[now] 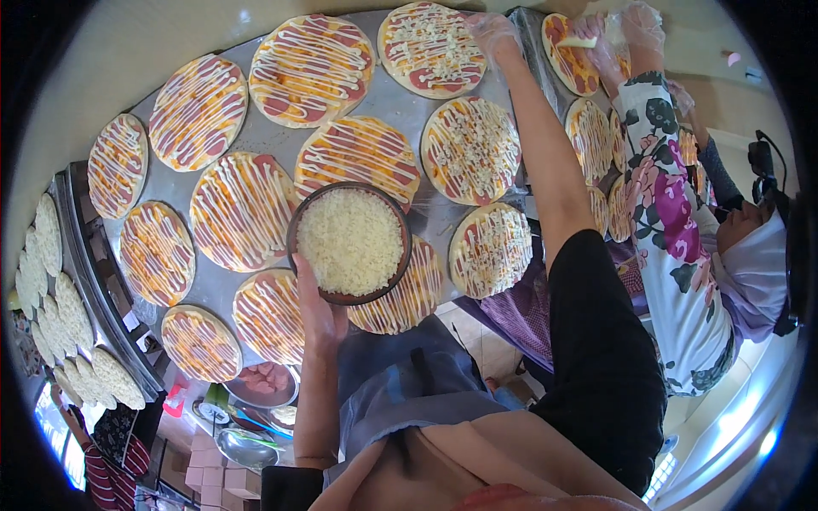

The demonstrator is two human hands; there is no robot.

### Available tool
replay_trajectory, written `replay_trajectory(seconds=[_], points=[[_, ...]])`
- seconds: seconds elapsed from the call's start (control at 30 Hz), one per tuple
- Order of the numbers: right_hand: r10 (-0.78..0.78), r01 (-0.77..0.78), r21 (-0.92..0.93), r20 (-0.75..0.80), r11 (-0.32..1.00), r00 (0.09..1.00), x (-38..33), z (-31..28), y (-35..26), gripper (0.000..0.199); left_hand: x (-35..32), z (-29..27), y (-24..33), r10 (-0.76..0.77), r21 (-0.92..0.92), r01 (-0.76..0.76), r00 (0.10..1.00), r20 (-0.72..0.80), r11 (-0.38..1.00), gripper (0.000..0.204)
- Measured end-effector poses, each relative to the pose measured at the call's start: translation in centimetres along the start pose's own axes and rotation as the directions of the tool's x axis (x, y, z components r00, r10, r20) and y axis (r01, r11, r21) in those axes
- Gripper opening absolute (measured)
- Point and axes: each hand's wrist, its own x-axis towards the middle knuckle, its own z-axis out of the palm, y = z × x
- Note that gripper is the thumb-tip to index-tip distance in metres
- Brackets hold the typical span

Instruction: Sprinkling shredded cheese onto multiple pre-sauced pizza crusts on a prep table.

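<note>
Two hands work over a metal surface point(400, 102) crowded with sauced pizza bases. The left hand point(317, 311) comes up from the lower edge, forearm nearly vertical, fingers curled under the near rim of a dark bowl of shredded cheese point(350, 243), holding it just above the pizzas at the surface's near side. The right hand point(492, 34), in a thin clear glove, is stretched far forward on a straight arm, fingers loosely bunched over a cheese-topped pizza point(430, 48) at the far edge; whether it holds any cheese cannot be told. Pizzas lie nearly rim to rim, leaving only narrow strips of bare metal. Another person in a floral sleeve point(669, 196) works close on the right.
</note>
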Motion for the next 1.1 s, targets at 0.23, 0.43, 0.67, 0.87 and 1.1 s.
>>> replay_trajectory(seconds=[0.23,0.43,0.67,0.87,1.1], points=[[-0.035,-0.023,0.282,0.197,0.959,0.980,-5.3,-6.4,-8.1,0.028,-0.4,-0.6,1.1,-0.018,-0.012,0.017,0.999,-0.047,1.000,0.061],[0.081,-0.144,0.733,0.122,0.665,0.989,-7.9,-11.9,-11.6,0.027,-1.5,-1.4,2.3,0.014,-0.014,-0.013,1.000,0.020,1.000,0.058],[-0.189,-0.310,0.929,0.347,0.201,0.918,-18.8,-27.4,-23.0,0.026,-2.8,-2.9,2.9,0.082,-0.036,-0.079,0.994,0.074,0.996,0.053],[-0.373,0.188,0.690,0.128,0.699,0.919,-22.2,-30.2,-34.2,0.036,-4.8,-4.5,3.0,0.140,0.048,-0.142,0.989,0.057,0.989,0.051],[-0.461,0.084,0.635,0.457,0.768,0.761,-25.4,-32.5,-37.0,0.041,-8.4,-7.0,3.8,-0.037,0.116,0.029,0.997,0.064,0.993,0.057]])
